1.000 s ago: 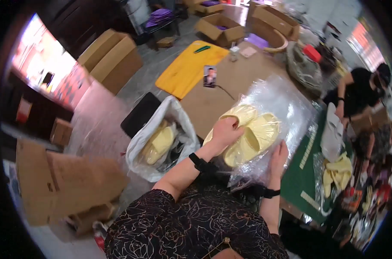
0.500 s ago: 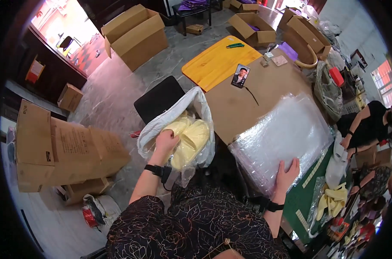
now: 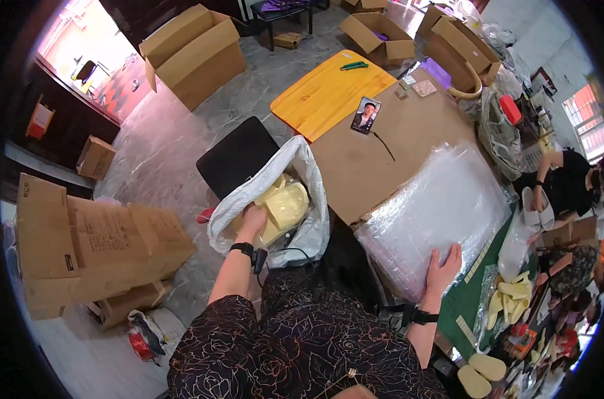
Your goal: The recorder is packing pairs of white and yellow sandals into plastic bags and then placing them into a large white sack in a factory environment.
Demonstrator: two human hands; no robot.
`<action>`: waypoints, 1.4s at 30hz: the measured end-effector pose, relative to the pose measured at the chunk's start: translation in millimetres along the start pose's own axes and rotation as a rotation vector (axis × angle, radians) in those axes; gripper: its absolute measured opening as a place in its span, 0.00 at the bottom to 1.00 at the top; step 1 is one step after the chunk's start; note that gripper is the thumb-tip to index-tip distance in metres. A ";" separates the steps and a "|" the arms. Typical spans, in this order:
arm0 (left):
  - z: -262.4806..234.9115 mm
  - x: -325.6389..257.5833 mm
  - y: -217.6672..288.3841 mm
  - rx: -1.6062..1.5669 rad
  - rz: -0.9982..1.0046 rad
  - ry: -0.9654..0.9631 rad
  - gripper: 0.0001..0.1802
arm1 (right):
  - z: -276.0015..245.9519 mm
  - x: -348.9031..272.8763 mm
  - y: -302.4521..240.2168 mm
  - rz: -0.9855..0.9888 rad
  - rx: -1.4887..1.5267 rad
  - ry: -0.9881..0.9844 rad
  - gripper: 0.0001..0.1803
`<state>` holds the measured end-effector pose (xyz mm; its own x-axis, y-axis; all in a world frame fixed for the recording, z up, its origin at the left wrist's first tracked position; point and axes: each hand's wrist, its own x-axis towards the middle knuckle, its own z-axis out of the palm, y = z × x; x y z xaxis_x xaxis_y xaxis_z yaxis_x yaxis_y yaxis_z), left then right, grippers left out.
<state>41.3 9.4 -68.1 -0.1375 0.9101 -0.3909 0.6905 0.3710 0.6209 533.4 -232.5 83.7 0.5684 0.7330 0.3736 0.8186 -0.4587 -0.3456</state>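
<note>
A white woven sack (image 3: 314, 174) stands open against my front, left of the table. Inside it lie pale yellow slippers (image 3: 289, 206), seemingly in clear plastic. My left hand (image 3: 254, 221) reaches into the sack and grips the near-left side of the slippers; its fingertips are partly hidden. On the table's near right rests a stack of clear plastic bags (image 3: 435, 213). My right hand (image 3: 443, 271) lies on the stack's near edge with fingers stretched out, holding nothing.
Upright on the brown table (image 3: 421, 130) is a phone (image 3: 366, 115). A black stool (image 3: 237, 156) stands behind the sack, cardboard boxes (image 3: 109, 239) at left. At right, a co-worker (image 3: 568, 183) holds white slippers (image 3: 536, 207); yellow slippers (image 3: 511, 299) lie on a green surface (image 3: 460, 307).
My left hand and the yellow slippers have gone deeper into the sack. My right hand stays on the plastic stack. A pair of cream slippers has appeared at the lower right.
</note>
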 end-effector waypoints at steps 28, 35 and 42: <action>-47.6 -126.7 192.0 0.256 0.744 -0.263 0.22 | -3.9 1.5 -1.9 0.014 0.014 0.051 0.31; 51.8 -149.6 313.9 0.125 1.272 -0.199 0.34 | -33.0 -23.8 -19.8 0.011 -0.007 -0.146 0.35; 124.4 -164.7 344.9 0.366 1.232 -0.249 0.42 | -77.2 -51.8 15.6 0.178 0.296 0.141 0.23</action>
<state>390.5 -35.4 125.9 0.8258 0.5411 0.1592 0.4252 -0.7827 0.4546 523.0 -316.4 125.4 0.7221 0.5695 0.3929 0.6587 -0.3921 -0.6422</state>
